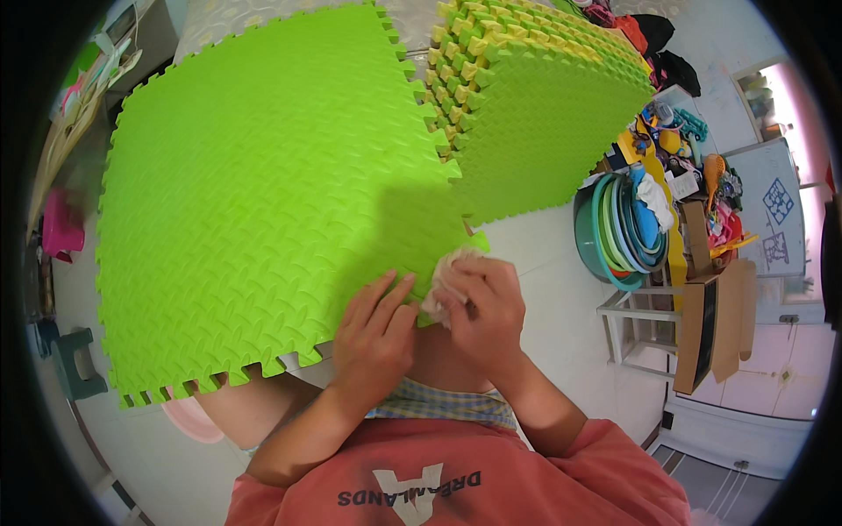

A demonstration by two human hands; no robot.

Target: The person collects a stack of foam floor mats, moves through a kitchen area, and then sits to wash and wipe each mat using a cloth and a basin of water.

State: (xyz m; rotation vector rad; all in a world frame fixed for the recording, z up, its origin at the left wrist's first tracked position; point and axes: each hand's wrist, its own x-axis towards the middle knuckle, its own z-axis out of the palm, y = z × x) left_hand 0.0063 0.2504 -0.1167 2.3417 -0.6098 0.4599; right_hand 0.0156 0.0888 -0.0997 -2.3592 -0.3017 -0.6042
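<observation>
A large bright green foam puzzle mat [263, 184] with toothed edges and a raised tread pattern spreads out before me, its near edge over my legs. My left hand [376, 329] rests on the mat's near edge, fingers spread on its top. In my right hand [490, 309] is a crumpled pale cloth [450, 279], pressed against the mat's near right corner. Beyond that corner leans a stack of green and yellow foam mats [526, 131], teeth showing along its side.
Nested plastic basins [608, 230] stand on a white stool frame [615, 325] at right, beside an open cardboard box [717, 329] and assorted toys. A whiteboard [769, 210] leans behind. On the left are a green stool [77, 365] and a pink plastic item [60, 227]. A pink basin [194, 417] sits beneath the mat.
</observation>
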